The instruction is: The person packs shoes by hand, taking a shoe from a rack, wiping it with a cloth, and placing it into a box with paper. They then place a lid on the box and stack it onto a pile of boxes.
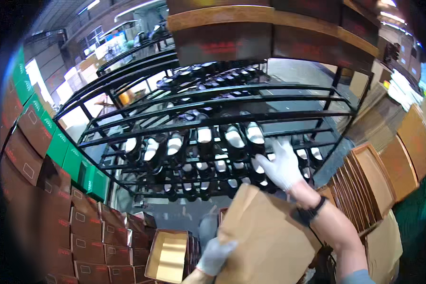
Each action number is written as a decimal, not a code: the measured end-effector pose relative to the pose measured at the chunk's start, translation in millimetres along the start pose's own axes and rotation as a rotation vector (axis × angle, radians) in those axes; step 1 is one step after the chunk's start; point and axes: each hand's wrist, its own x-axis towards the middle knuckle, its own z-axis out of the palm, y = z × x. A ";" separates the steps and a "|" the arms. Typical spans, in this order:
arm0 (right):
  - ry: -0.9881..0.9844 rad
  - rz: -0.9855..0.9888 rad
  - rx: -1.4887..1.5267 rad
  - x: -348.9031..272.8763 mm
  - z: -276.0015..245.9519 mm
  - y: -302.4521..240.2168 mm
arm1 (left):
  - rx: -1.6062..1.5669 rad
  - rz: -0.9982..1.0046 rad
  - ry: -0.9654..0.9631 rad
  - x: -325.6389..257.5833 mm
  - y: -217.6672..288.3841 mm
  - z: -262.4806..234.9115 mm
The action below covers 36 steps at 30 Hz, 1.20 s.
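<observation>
My right hand (pixel 281 166), in a white glove, reaches out with thumb and fingers spread. It holds nothing and is close to the black shoes (pixel 254 134) with white insides on the rack. My left hand (pixel 216 255), in a pale glove, is at the left edge of a large brown cardboard sheet (pixel 265 236). Its fingers stretch over that edge; whether they press on it I cannot tell. The sheet lies in front of me, below my right forearm. A dark band is around my right wrist.
A black metal rack (pixel 213 102) with several rows of shoes spans the view ahead. Dark boxes (pixel 222 42) stand on top. Brown boxes (pixel 87 222) and green boxes (pixel 71 151) are stacked at the left. An open box (pixel 168 255) stands near my left hand; box lids (pixel 357 189) stand at the right.
</observation>
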 end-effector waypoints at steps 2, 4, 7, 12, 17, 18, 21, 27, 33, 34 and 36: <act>-0.242 0.191 -0.225 57.9 37.4 -19.0 | -0.409 -0.789 -0.092 -4.8 20.0 -48.3; -0.477 0.242 -0.409 104.1 95.4 0.4 | -0.384 -0.801 0.047 -0.4 43.6 -57.3; -0.798 0.441 -0.525 141.2 142.0 8.6 | -0.266 -0.750 0.029 -15.1 32.8 -75.1; -0.719 0.509 -0.178 141.2 115.2 47.4 | -0.264 -0.735 0.237 -46.0 -12.1 -76.3; -0.565 0.337 0.307 33.3 19.8 118.9 | -0.452 -0.869 0.222 -52.9 -39.6 -91.3; -0.622 0.472 0.426 6.4 -25.8 97.5 | -0.411 -0.808 0.272 -38.5 -14.2 -92.1; -0.507 0.452 0.417 -74.3 -111.8 29.6 | -0.684 -0.803 0.360 -38.9 -10.0 -91.9; -0.623 0.626 0.591 -154.4 -158.2 -1.1 | -0.692 -0.339 -0.115 -51.0 25.3 -26.0; -0.568 -0.049 0.396 -103.7 -190.8 -38.1 | -0.108 -0.591 -0.749 -5.1 84.6 104.4; -0.623 -0.339 0.103 -77.5 -190.2 -51.9 | -0.028 -0.520 -0.841 -2.5 106.8 97.2; -0.663 -0.773 -0.169 -51.0 -171.7 -77.5 | 0.155 -0.038 -0.662 -46.8 109.4 111.3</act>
